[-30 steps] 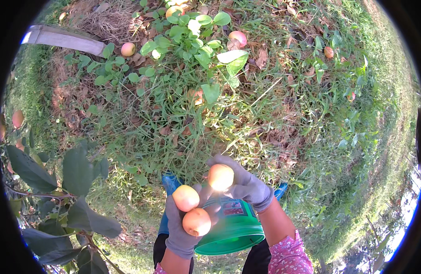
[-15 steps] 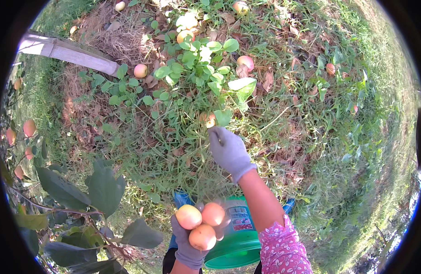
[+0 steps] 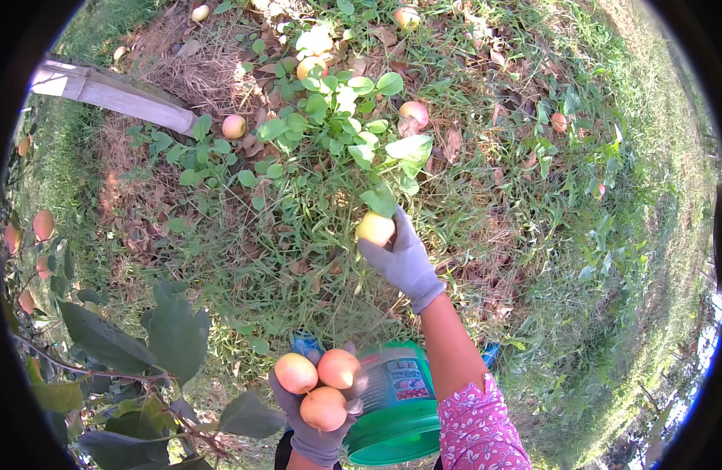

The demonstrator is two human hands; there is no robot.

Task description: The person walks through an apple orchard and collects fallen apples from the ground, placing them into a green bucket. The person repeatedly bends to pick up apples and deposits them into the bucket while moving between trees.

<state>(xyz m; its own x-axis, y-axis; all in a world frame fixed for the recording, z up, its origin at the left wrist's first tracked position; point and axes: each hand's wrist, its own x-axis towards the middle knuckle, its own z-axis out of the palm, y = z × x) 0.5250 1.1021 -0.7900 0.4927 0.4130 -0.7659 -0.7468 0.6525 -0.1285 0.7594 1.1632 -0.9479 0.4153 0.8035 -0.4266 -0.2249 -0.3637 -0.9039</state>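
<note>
My right hand (image 3: pixel 409 265) is gripping a yellow apple (image 3: pixel 375 229) mid-frame, my left hand (image 3: pixel 318 440) cradling three apples (image 3: pixel 324 408) bottom-centre, grass (image 3: pixel 494 204) spreading around.

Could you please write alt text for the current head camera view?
A gloved right hand holds a yellow apple, while the gloved left hand cradles three apples beside a green bucket. Other apples lie on the grassy ground.
</note>
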